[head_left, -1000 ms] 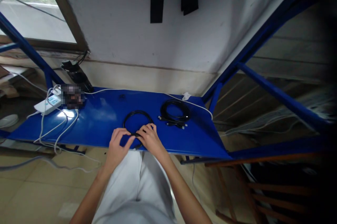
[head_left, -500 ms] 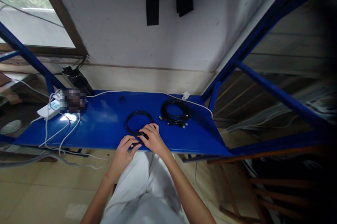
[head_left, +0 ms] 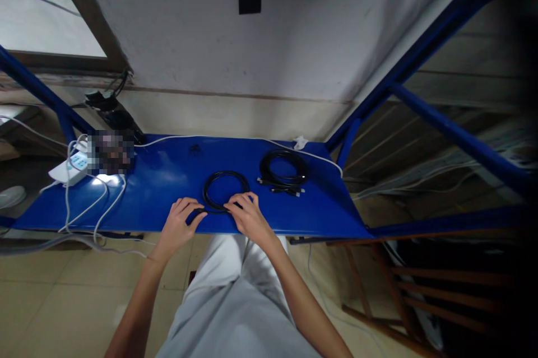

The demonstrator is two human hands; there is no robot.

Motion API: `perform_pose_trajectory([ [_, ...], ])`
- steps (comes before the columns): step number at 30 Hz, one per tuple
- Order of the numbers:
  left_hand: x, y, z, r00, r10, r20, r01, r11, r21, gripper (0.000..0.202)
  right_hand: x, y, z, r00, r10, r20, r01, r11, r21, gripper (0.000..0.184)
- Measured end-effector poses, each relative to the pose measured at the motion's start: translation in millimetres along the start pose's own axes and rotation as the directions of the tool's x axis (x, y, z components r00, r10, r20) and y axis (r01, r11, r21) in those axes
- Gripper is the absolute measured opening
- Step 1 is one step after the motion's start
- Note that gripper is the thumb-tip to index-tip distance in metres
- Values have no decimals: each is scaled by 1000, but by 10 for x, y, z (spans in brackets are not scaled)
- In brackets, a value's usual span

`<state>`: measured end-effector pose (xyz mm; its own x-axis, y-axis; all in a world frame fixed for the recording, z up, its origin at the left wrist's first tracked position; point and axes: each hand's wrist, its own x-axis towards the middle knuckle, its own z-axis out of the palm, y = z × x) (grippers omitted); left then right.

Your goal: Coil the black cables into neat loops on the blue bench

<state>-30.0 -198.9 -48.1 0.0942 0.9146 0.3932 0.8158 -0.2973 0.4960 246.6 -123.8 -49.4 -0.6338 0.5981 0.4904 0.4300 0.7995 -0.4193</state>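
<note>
A black cable [head_left: 225, 172] lies looped in a ring near the front edge of the blue table [head_left: 163, 179]. My left hand [head_left: 181, 222] pinches one end of it between thumb and fingers, left of the ring. My right hand [head_left: 247, 213] grips the cable at the ring's near right side; its fingers partly cover the cable there. Between my hands a short length runs nearly straight. To the right lies a coiled bundle of black cables [head_left: 282, 181], its metal-tipped connectors facing me, touched by neither hand.
A white power strip [head_left: 71, 169] with tangled white cords stands at the table's left end, beside a blurred-out object [head_left: 111, 152]. Behind it leans a black cylinder [head_left: 114, 114]. A white cord [head_left: 202, 136] runs along the back edge. Blue frame bars [head_left: 403, 66] rise at the right.
My left hand has moved left, away from my right hand, drawing the cable end out between them. My right hand stays at the ring. The camera view has shifted slightly.
</note>
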Motion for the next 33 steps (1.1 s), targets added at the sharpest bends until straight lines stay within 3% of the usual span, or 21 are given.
perform_pose_trajectory([
  [5, 68, -9, -50, 999, -34, 4, 34, 999, -32, 20, 10, -35, -37, 998, 11, 63, -9, 1000, -29, 47],
  [9, 192, -32, -96, 999, -31, 22, 32, 998, -47, 21, 20, -30, -56, 996, 17, 92, -12, 999, -53, 38],
  [14, 383, -111, -67, 999, -32, 9, 32, 999, -38, 22, 112, 139, -79, 994, 58, 96, -49, 994, -95, 37],
  [22, 613, -172, 17, 999, -45, -14, 45, 998, -43, 24, 356, 374, -281, 984, 132, 116, -125, 990, -69, 43],
  [27, 601, -156, -6, 999, -51, -13, 51, 999, -19, 28, 267, 407, -195, 994, 76, 84, -75, 997, -19, 27],
  [33, 630, 16, -5, 998, 52, 24, -54, 996, 65, 56, 248, 417, -177, 992, 38, 121, -27, 995, -93, 29],
])
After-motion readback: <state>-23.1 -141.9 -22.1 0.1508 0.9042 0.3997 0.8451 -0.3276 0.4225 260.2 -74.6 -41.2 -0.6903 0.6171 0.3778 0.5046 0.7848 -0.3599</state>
